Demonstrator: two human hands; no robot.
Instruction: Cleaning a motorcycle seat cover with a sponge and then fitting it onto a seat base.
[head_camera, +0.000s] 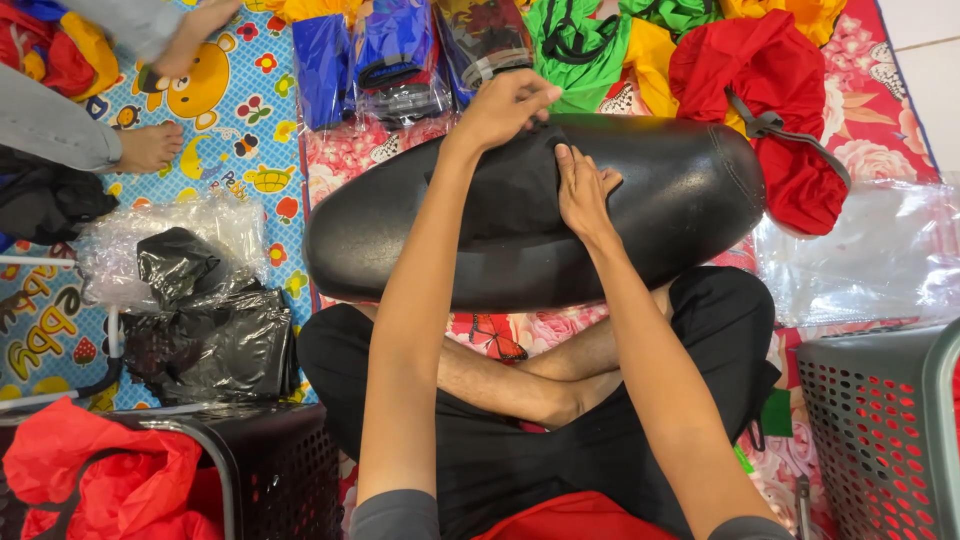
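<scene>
Your black cushion (680, 200) lies across your crossed legs on the floral mat (880, 120). A black cloth (515, 195) sits on its middle. Your left hand (505, 105) pinches the cloth's far edge, fingers curled together. Your right hand (580, 190) presses flat on the cloth, fingers together. A grey basket (870, 430) stands at the mat's right edge.

Looked like a home doubling as a small packing workshop, everything done on the floor. Flowery and cartoon-print mats (230, 110) covered it, with white floor tiles (925, 60) showing at the top right corner. Bright folded cloth items sat in clear plastic bags (400, 60) along the far edge, perforated plastic baskets (880, 430) stood at both near corners, and another person's bare foot (150, 148) rested on the mat.
</scene>
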